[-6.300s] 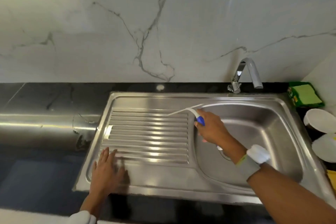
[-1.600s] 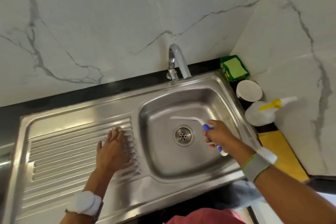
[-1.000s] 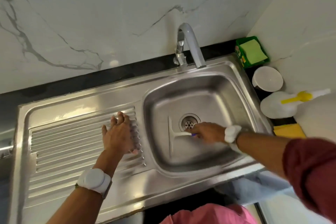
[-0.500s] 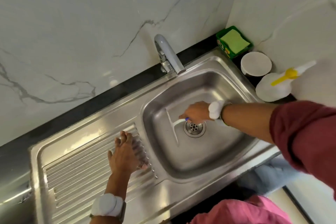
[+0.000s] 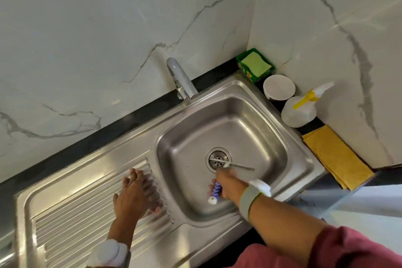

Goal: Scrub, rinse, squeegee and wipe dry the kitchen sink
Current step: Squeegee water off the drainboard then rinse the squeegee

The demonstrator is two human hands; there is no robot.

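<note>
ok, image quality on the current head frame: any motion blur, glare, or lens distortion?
Head view: right hand and the squeegee blade over the drain are motion-smeared; left hand on the drainboard is fairly sharp. Soft glare streaks on the sink rim and drainboard ribs. Wide-angle bowing and tilt in the counter edge.

Steel sink basin: far half open beneath curved chrome tap. Right counter crowded: green sponge box, white bowl, white spray bottle, yellow cloth.

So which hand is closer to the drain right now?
Right. The right hand grips the squeegee just in front of the drain; the left hand rests flat on the ribbed drainboard, outside the basin.
</note>
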